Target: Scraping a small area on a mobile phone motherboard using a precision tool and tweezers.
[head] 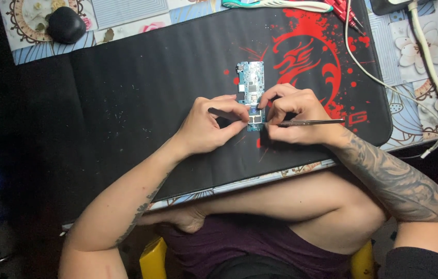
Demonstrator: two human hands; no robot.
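At the far left of the counter (410,46), which is covered by a flowered cloth, a dark rounded case (65,24) sits near the top corner, just off the edge of a black mat (126,113) with a red dragon print.

The left forearm comes up from the lower left, bent at the wrist. The left hand (208,126) rests on the mat with its fingers curled in; thumb and forefinger are pinched toward the lower end of a small blue circuit board (251,93), and a thin dark tool seems to lie under the fingers, though what it is cannot be told.

The circuit board lies flat on the mat, lengthwise away from the person, between the two hands and just left of the red dragon.

The right hand (296,113) is closed, knuckles up, its fingertips touching the board's lower right edge. It grips metal tweezers (312,122) whose shaft sticks out to the right, level with the mat. The tattooed right forearm runs off to the lower right.

Farther right, red-handled screwdrivers (344,13) lie at the mat's top edge, and a white cable (431,67) curves down the cloth.
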